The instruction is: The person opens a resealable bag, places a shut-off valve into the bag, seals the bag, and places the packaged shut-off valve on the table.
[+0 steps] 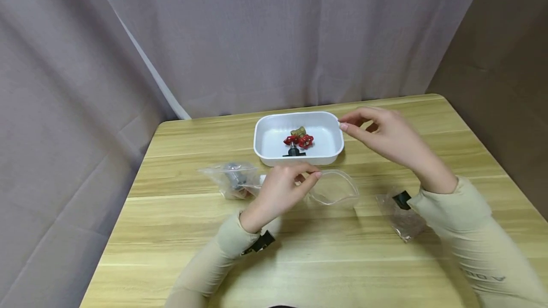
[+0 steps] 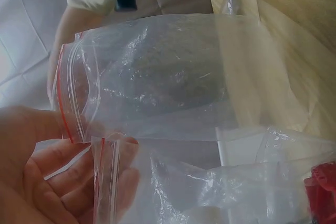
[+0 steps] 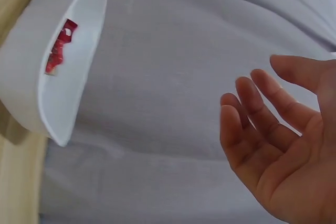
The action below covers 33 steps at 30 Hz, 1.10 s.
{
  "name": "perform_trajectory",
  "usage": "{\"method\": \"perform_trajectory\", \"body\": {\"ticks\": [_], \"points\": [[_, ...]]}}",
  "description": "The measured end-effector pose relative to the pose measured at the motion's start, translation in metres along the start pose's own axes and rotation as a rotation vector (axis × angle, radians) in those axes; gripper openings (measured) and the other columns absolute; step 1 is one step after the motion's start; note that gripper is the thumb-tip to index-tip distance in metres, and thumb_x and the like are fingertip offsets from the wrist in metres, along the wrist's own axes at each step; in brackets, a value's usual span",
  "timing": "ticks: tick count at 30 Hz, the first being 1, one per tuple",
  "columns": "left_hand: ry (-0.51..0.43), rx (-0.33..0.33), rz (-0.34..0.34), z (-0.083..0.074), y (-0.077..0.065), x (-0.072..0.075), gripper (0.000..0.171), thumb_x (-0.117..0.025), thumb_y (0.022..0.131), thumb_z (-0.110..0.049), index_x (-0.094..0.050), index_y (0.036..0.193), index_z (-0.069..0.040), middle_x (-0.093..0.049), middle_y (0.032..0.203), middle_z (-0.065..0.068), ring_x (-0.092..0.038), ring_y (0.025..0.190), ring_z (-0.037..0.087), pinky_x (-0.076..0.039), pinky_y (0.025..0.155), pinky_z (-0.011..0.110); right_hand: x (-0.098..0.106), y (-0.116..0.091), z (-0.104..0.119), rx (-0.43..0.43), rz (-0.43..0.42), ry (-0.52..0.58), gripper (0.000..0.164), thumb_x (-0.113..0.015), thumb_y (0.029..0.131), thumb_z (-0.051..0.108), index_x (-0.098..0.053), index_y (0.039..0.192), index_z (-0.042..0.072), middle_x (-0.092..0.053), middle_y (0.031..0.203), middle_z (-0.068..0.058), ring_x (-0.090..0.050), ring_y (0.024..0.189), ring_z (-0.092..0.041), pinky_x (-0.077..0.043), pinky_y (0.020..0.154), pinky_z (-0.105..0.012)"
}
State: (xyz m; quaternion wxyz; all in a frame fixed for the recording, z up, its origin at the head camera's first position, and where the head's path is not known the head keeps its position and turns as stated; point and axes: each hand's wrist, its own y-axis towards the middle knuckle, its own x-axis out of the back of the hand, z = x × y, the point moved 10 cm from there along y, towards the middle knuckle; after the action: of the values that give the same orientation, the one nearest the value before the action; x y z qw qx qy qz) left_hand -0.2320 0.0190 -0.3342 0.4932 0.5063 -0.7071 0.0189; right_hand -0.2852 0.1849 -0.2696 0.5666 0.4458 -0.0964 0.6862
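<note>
Left arm (image 1: pixel 203 270): enters from the lower edge of the head view and extends forward and to the right. Pale sleeve (image 1: pixel 233 236) covers the forearm and ends at the left wrist (image 1: pixel 251 218). Left hand (image 1: pixel 280 189): back of the hand upward, thumb and fingers bent toward each other in a pinch grip. The left wrist view shows the remaining fingers curved inward.

Right arm (image 1: pixel 479 241): enters from the lower right and extends forward and to the left. The cuff is bunched at the right wrist (image 1: pixel 438 175). Right hand (image 1: pixel 387 132): positioned farther forward than the left, fingers loosely bent. The right wrist view shows gaps between the digits.
</note>
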Motion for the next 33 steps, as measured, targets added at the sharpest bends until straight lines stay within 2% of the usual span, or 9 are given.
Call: {"method": "perform_trajectory", "body": {"ticks": [8, 14, 19, 23, 29, 33], "points": [[0.019, -0.003, 0.005, -0.002, -0.001, -0.002, 0.016, -0.064, 0.1, -0.024, -0.077, 0.102, -0.015, -0.074, 0.093, -0.006, -0.064, 0.073, 0.002, -0.049, 0.066, 0.015, -0.066, 0.034, -0.03, 0.033, 0.242, 0.02, 0.024, -0.065, 0.099, 0.023, -0.071, 0.117, 0.007, -0.071, 0.102, -0.005, -0.064, 0.094, -0.021, -0.051, 0.083, -0.043], [0.03, -0.021, 0.023, -0.006, 0.0, -0.008, 0.017, -0.063, 0.1, -0.025, -0.077, 0.102, -0.016, -0.074, 0.092, -0.006, -0.065, 0.073, 0.002, -0.049, 0.067, 0.015, -0.118, 0.05, -0.06, 0.011, 0.413, -0.001, 0.022, -0.067, 0.098, 0.019, -0.071, 0.116, 0.008, -0.072, 0.101, -0.006, -0.064, 0.083, -0.021, -0.051, 0.071, -0.038], [0.025, -0.036, 0.039, -0.011, 0.001, -0.012, 0.017, -0.063, 0.1, -0.025, -0.077, 0.103, -0.016, -0.074, 0.091, -0.006, -0.066, 0.074, 0.003, -0.05, 0.069, 0.015, -0.153, 0.054, -0.077, -0.014, 0.498, -0.027, 0.026, -0.069, 0.096, 0.019, -0.071, 0.117, 0.005, -0.073, 0.099, -0.007, -0.065, 0.089, -0.023, -0.052, 0.079, -0.041], [0.026, -0.042, 0.042, -0.013, 0.002, -0.014, 0.017, -0.063, 0.1, -0.025, -0.077, 0.102, -0.015, -0.074, 0.092, -0.006, -0.065, 0.074, 0.003, -0.05, 0.069, 0.015, -0.174, 0.055, -0.079, -0.015, 0.55, -0.033, 0.028, -0.07, 0.095, 0.023, -0.071, 0.118, 0.007, -0.072, 0.1, -0.008, -0.065, 0.095, -0.026, -0.05, 0.088, -0.045], [0.032, -0.045, 0.038, -0.014, 0.003, -0.014, 0.016, -0.063, 0.1, -0.025, -0.077, 0.102, -0.016, -0.075, 0.094, -0.007, -0.064, 0.073, 0.002, -0.049, 0.067, 0.015, -0.193, 0.058, -0.073, 0.007, 0.617, -0.091, 0.03, -0.065, 0.098, 0.026, -0.071, 0.123, 0.009, -0.067, 0.128, -0.011, -0.061, 0.118, -0.031, -0.045, 0.102, -0.048], [0.032, -0.045, 0.03, -0.013, 0.003, -0.013, 0.016, -0.064, 0.1, -0.025, -0.077, 0.102, -0.016, -0.075, 0.091, -0.008, -0.064, 0.072, 0.002, -0.049, 0.066, 0.015, -0.203, 0.059, -0.066, -0.004, 0.712, -0.141, 0.036, -0.056, 0.103, 0.034, -0.068, 0.129, 0.012, -0.063, 0.136, -0.01, -0.055, 0.128, -0.032, -0.04, 0.108, -0.05]]}}
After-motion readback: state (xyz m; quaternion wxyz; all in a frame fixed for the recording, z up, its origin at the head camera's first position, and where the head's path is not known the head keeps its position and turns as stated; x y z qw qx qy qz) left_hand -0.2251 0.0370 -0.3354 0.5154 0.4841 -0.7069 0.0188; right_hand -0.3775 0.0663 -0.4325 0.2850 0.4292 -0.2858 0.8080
